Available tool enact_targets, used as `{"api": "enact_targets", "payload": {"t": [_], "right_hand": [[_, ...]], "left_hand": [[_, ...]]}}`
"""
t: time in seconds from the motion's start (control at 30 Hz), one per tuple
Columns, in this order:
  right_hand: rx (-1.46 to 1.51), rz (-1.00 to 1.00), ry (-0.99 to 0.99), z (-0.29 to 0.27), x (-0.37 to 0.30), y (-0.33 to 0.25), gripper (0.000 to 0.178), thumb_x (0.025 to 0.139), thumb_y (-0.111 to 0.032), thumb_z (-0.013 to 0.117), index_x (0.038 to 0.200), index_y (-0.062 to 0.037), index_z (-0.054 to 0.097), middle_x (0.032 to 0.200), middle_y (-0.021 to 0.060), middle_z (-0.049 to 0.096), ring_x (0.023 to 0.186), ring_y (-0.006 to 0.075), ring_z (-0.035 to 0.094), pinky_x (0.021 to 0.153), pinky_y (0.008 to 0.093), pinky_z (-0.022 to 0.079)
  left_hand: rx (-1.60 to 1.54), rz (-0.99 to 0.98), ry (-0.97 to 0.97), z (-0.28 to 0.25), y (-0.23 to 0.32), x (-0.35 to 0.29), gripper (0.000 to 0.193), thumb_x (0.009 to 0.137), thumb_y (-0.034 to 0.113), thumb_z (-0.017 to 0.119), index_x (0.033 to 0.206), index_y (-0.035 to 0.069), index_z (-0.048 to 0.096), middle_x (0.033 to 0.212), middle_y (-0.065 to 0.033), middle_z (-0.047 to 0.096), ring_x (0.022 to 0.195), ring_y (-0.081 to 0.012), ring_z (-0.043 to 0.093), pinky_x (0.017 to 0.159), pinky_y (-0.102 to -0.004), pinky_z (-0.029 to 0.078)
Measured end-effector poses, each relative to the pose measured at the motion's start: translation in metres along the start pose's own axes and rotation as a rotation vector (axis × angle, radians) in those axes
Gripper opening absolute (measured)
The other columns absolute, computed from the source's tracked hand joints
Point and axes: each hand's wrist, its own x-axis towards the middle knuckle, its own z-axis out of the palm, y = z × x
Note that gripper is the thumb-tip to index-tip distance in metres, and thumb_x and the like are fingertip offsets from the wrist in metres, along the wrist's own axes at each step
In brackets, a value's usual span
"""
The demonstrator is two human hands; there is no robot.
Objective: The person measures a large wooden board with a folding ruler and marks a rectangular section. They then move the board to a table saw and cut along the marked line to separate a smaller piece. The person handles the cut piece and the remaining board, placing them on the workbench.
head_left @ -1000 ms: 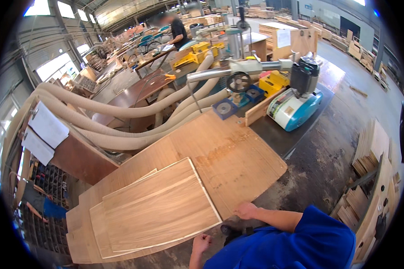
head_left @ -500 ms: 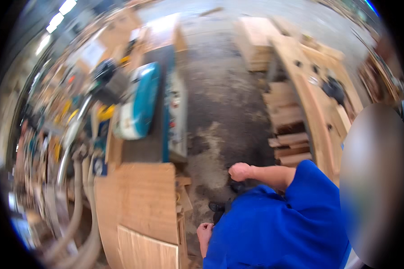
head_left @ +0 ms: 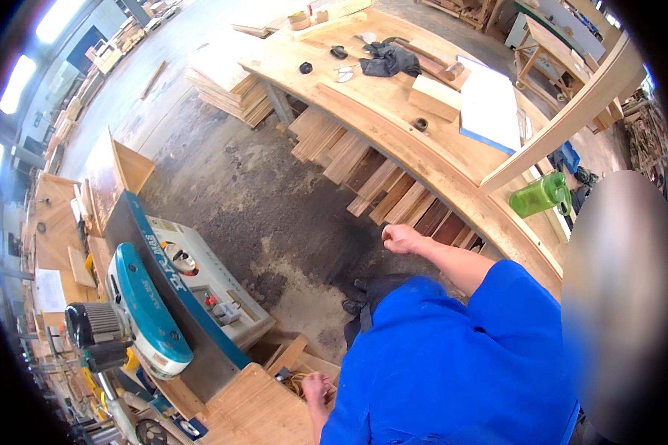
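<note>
My right hand (head_left: 401, 239) hangs in front of my body with its fingers curled closed, and nothing shows in it. It is nearest to the stacked boards (head_left: 393, 191) under the workbench, apart from them. Lower down, my left hand (head_left: 318, 387) is held at my side with the fingers curled in and nothing visible between them. Beside it lie a wooden panel (head_left: 263, 408) and a coiled yellow cord (head_left: 295, 382); I cannot tell whether the hand touches either.
A teal and white machine (head_left: 152, 311) with a control panel (head_left: 208, 282) stands left. On the right, a long workbench (head_left: 393, 111) bears a dark cloth (head_left: 388, 59), a wooden block (head_left: 434, 99), a white sheet (head_left: 490, 107), a curved wooden piece (head_left: 564, 122) and a green bottle (head_left: 538, 194). Concrete floor (head_left: 223, 178) runs between.
My view has swung to the right, so the workbench now shows more fully and the machine sits lower left. Both hands stay near my body, with nothing taken hold of.
</note>
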Motion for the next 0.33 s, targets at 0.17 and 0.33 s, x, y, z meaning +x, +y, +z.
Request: {"api": "enact_targets", "payload": {"t": [0.17, 0.33], "right_hand": [[0.101, -0.075, 0.39, -0.093, 0.047, 0.015, 0.026, 0.09, -0.027, 0.064, 0.102, -0.0056, 0.073, 0.102, 0.0174, 0.074, 0.1, 0.034, 0.071, 0.087, 0.0428, 0.056], [0.229, -0.09, 0.459, -0.162, 0.12, -0.019, 0.027, 0.092, -0.027, 0.066, 0.102, -0.0029, 0.071, 0.096, 0.0169, 0.074, 0.093, 0.0279, 0.071, 0.084, 0.0406, 0.055]], "left_hand": [[-0.136, 0.052, 0.26, -0.01, 0.056, 0.035, 0.021, 0.1, 0.016, 0.059, 0.09, -0.001, 0.066, 0.078, -0.0113, 0.071, 0.069, -0.0203, 0.07, 0.056, -0.0308, 0.055], [-0.22, -0.109, 0.234, 0.033, 0.093, 0.041, 0.019, 0.099, 0.021, 0.064, 0.102, 0.002, 0.065, 0.089, -0.0139, 0.072, 0.069, -0.0231, 0.07, 0.059, -0.0346, 0.058]]}}
